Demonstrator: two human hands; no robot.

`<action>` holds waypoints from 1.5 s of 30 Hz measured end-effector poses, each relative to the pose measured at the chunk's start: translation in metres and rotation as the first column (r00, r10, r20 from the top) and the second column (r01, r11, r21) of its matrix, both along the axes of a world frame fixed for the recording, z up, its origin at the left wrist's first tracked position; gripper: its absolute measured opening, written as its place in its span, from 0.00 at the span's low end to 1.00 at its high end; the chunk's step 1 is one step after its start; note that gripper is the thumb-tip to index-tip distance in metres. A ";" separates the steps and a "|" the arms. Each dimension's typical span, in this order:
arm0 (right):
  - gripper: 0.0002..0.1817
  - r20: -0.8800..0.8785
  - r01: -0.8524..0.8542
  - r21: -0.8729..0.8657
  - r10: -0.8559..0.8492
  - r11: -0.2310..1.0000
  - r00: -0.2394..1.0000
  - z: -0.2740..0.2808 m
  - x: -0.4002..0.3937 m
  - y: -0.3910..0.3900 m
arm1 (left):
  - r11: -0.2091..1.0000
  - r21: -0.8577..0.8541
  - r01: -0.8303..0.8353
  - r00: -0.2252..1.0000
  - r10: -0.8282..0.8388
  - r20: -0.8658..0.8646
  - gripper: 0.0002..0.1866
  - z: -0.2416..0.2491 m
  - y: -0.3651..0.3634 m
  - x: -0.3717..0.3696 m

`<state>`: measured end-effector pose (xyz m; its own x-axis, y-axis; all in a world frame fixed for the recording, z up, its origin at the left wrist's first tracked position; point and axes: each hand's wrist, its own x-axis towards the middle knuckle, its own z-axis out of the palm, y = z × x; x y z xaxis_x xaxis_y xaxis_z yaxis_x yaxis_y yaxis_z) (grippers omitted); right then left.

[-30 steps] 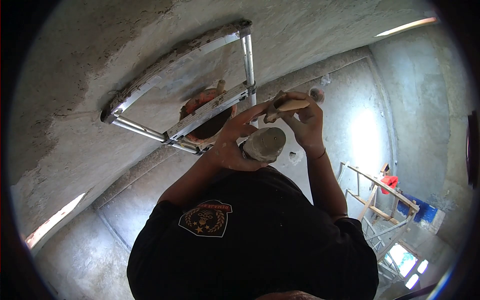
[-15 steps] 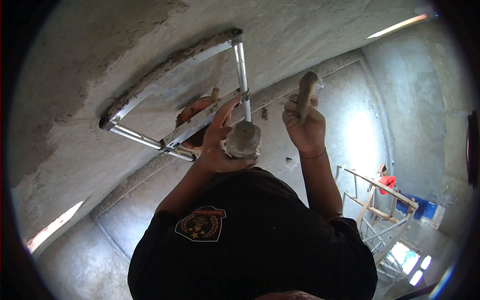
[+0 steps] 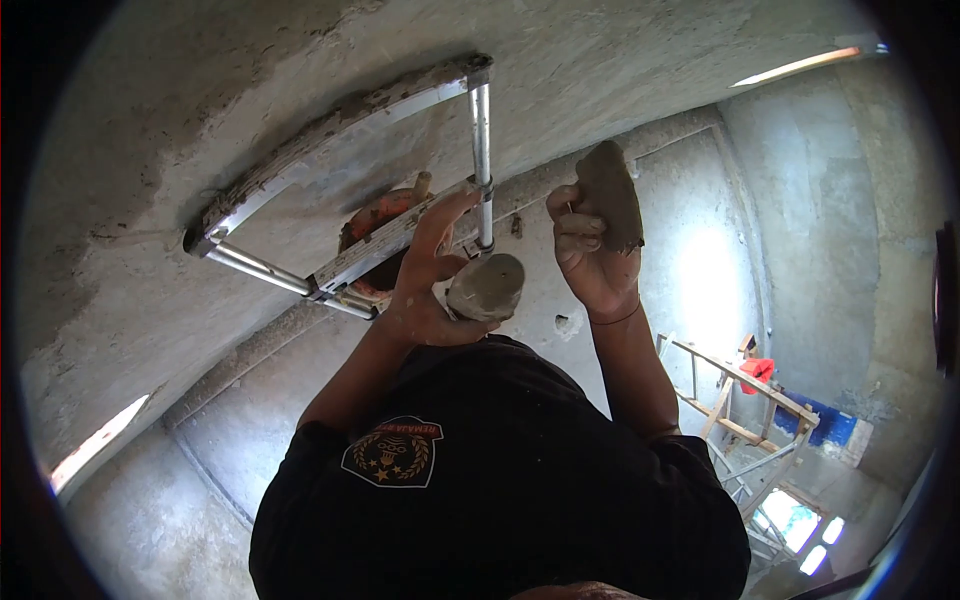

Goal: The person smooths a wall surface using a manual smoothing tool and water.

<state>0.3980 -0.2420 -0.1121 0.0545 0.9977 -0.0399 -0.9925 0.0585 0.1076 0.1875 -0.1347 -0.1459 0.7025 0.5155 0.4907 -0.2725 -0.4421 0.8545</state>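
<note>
My left hand (image 3: 415, 300) cups a smooth grey lump (image 3: 488, 286) that looks like wet mortar, its thumb below and its fingers spread above. To the right, my right hand (image 3: 597, 255) is raised with curled fingers around a long, flat grey piece (image 3: 612, 198), coated or made of the same material; its handle, if any, is hidden. Just beyond my left hand is the metal ladder (image 3: 345, 125), whose mortar-smeared top rail faces the wall. Behind the ladder's lower rung, an orange-red bucket (image 3: 365, 222) is partly visible with a stick-like handle (image 3: 423, 184).
A rough grey plastered wall (image 3: 130, 130) fills the upper left. At the lower right stands a wooden scaffold or ladder frame (image 3: 745, 430) with a red cloth (image 3: 757, 374) on it. Beside it lies a blue-and-white panel (image 3: 825, 422). My dark shirt (image 3: 500, 480) fills the bottom.
The grey piece in my right hand has turned, showing its broad face. The lump in my left hand looks tilted and rounder. The view has shifted slightly.
</note>
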 end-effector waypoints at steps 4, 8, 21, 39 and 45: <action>0.31 0.168 -0.149 -0.071 0.159 0.986 0.973 0.004 -0.008 0.000 | 0.998 -0.001 0.063 0.996 -0.063 0.070 0.23 0.026 0.018 0.004; 0.34 0.379 -0.160 -0.352 0.297 0.922 0.877 0.020 -0.026 0.003 | 0.981 0.064 0.184 0.977 -0.189 0.098 0.25 0.037 0.029 0.011; 0.22 0.923 0.025 -0.211 0.190 0.977 0.334 0.001 -0.010 -0.011 | 0.755 -0.631 0.177 0.984 -0.147 0.100 0.38 0.009 0.008 0.008; 0.14 0.792 0.321 -0.322 0.068 0.891 0.606 -0.003 -0.017 0.014 | 0.651 -0.758 -0.042 0.976 0.189 0.108 0.39 -0.030 0.012 -0.031; 0.12 0.738 0.268 -0.239 -0.004 0.933 0.675 -0.001 -0.016 0.010 | 0.710 -0.104 -0.696 0.711 0.662 -0.235 0.35 -0.078 0.038 -0.059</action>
<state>0.3823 -0.2318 -0.1130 0.3316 0.9165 -0.2238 -0.7280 0.0977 -0.6786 0.1285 -0.0962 -0.2238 0.1890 0.9481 0.2556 0.1976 -0.2917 0.9359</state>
